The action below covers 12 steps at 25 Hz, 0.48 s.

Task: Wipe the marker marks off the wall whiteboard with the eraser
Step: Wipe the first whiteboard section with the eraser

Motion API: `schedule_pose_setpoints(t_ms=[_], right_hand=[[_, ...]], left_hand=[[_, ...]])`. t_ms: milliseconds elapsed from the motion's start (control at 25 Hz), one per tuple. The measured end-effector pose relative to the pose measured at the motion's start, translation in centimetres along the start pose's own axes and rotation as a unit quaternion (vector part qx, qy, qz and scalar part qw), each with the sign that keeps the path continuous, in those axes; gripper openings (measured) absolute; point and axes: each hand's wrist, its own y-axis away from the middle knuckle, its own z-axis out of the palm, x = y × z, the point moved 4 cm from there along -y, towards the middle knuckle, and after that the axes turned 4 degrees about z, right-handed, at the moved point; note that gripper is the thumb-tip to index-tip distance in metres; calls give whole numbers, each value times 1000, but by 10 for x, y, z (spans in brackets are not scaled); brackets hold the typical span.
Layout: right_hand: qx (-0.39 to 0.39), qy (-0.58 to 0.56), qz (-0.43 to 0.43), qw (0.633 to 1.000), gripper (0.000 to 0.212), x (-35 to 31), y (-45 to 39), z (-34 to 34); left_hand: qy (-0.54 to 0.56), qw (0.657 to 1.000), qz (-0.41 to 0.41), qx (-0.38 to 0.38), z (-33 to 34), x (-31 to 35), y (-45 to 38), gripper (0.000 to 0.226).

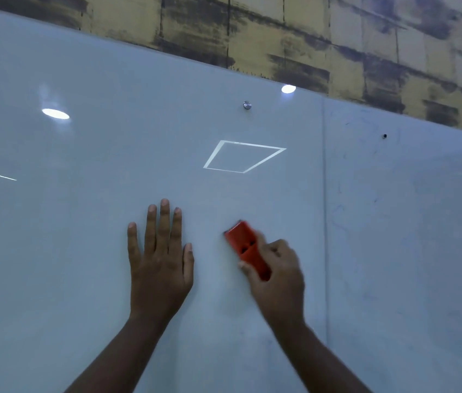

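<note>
Wiping mid-stroke: right hand (276,275) gripped the red eraser (248,249) against the whiteboard (82,194), left hand (160,259) splayed flat at nine o'clock of it. Faint, possibly blue marks (340,219) lingered at three o'clock, past the panel seam (323,194); called for sweeping rightward next.

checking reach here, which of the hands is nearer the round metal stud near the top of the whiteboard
Right. The right hand, gripping the red eraser, sits below and slightly right of the metal stud. The left hand lies flat on the whiteboard, farther down-left.
</note>
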Motion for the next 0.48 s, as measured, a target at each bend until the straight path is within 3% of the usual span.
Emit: schedule_pose_setpoints(t_ms=[80,240,480], right_hand=[[-15,30,-68,997,69,-10,27,9],[-39,55,-90,994,70,11,24,-2],[-1,-3,128,992,64,102,-18,-49]], left_hand=[[-4,1000,12,-7,0,-4,1,71],[-14,1000,13,-8,0,-5,5,69],[-18,1000,12,-8,-3,-2,23,69]])
